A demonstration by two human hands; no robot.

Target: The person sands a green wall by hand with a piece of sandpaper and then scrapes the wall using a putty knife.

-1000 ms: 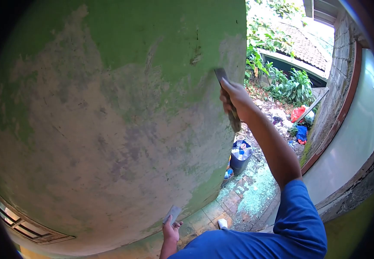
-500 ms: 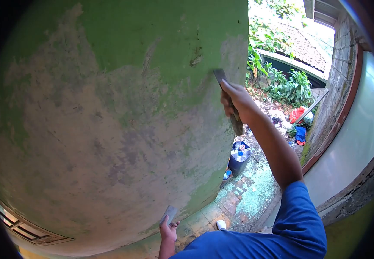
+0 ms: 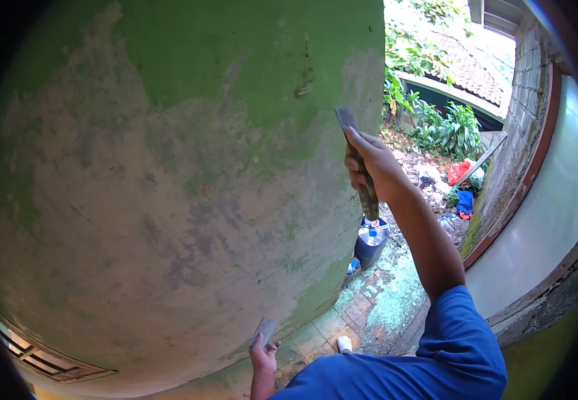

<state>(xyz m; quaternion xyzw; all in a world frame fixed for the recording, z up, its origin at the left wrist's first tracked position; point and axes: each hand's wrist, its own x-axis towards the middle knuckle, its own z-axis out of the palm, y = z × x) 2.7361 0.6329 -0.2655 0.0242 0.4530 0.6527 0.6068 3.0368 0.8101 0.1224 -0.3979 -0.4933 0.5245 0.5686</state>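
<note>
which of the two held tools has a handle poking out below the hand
The scraper in the right hand, its handle sticking out beneath; the flat grey tool in the left hand shows no handle.

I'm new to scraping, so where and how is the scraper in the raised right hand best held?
The scraper is probably best held round its handle, from the side away from the wall, as the right hand does. The handle is long and narrow; the flat blade points up beyond the hand.

Scraper — partly hidden by right grip
</note>
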